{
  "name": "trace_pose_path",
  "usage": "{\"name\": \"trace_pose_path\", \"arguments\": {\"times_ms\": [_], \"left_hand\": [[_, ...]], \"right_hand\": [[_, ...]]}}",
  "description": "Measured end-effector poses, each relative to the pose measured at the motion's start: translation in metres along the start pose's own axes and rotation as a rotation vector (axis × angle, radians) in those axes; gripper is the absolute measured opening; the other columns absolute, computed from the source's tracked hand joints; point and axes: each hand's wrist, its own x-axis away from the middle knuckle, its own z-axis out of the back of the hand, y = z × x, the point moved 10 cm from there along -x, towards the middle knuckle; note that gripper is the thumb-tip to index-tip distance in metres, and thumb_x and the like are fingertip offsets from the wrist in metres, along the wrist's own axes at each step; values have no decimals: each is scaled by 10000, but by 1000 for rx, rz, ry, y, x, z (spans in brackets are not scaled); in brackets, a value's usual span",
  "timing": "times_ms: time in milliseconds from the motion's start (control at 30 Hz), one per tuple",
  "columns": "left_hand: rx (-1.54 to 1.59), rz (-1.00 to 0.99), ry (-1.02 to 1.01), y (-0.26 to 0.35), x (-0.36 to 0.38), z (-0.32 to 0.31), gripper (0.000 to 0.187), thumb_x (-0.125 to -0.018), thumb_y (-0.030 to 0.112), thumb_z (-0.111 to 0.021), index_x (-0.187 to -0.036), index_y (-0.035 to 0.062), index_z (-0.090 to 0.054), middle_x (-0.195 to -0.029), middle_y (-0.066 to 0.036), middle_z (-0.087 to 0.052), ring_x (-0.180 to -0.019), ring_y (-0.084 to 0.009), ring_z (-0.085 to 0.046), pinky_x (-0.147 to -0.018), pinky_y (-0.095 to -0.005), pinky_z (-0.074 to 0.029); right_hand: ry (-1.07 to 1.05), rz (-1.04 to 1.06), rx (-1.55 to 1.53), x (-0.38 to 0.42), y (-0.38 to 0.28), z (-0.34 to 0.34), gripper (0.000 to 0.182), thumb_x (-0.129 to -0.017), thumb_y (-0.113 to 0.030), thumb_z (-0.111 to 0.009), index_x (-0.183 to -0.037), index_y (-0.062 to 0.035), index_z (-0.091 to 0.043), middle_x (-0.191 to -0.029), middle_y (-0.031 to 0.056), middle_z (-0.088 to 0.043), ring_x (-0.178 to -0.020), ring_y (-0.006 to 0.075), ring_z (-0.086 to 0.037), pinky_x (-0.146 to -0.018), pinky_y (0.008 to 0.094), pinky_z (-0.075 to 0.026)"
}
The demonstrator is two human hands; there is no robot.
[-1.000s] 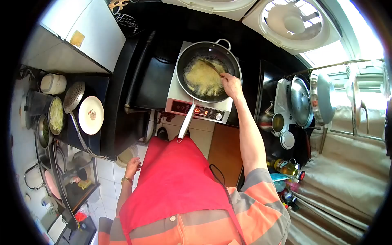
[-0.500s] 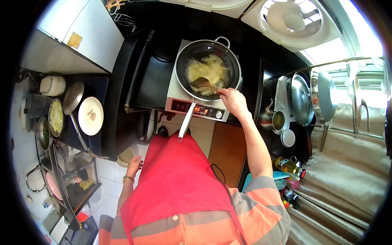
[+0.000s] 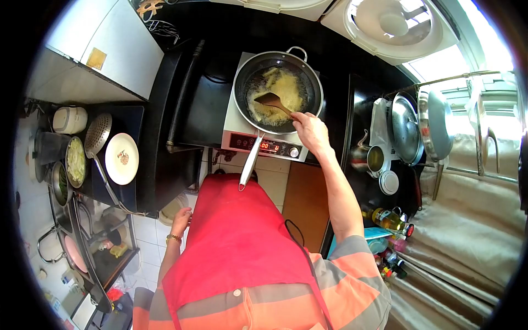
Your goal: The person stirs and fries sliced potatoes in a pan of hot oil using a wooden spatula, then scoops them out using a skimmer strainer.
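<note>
My right hand (image 3: 312, 132) is closed around the handle of a brown spatula (image 3: 269, 99). The spatula's blade is over the pale yellow frying food (image 3: 289, 85), which bubbles in oil inside a dark wok (image 3: 240, 82). The wok stands on an induction cooker (image 3: 231, 141) with lit red digits, and its long metal handle (image 3: 251, 162) points toward me. My left hand (image 3: 181, 221) hangs by the side of the red apron, its fingers loosely bent and holding nothing I can see.
On the left counter are a white plate (image 3: 122, 171), a skimmer (image 3: 99, 132) and a bowl of shredded pale vegetable (image 3: 76, 161). To the right stand a metal pot (image 3: 375, 158), a lid (image 3: 405, 129) and an oil bottle (image 3: 386, 220). A fan (image 3: 391, 25) is above.
The spatula's blade has moved a little up and away from me, and shows more clearly above the food. The food has shifted in the oil. My left hand stays low at my side.
</note>
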Motion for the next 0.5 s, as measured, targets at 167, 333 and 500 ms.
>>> {"name": "trace_pose_path", "arguments": {"times_ms": [167, 333, 500], "left_hand": [[5, 6, -9, 6, 1, 0, 398, -1022, 187, -577, -1387, 29, -581, -1076, -103, -714, -862, -185, -700, -719, -318, -561], [49, 5, 11, -1, 2, 1, 393, -1022, 182, -569, -1380, 21, -583, -1064, -109, -715, -852, -181, -698, -714, -319, -561], [59, 40, 17, -16, 2, 0, 366, -1027, 155, -551, -1364, 18, -587, -1050, -110, -716, -843, -174, -696, -698, -316, -561]], "right_hand": [[-38, 23, 55, -2, -8, -14, 274, -953, -197, -641, -1201, -134, -739, -1038, 159, -716, -958, 387, -710, -841, 504, -571], [21, -54, -1, 19, 14, 25, 283, -956, -216, -608, -1159, -95, -764, -1033, 186, -739, -976, 389, -716, -876, 477, -572], [-18, -103, -16, 52, 29, 32, 282, -949, -202, -626, -1158, -71, -761, -1040, 197, -743, -960, 398, -715, -863, 479, -569]]}}
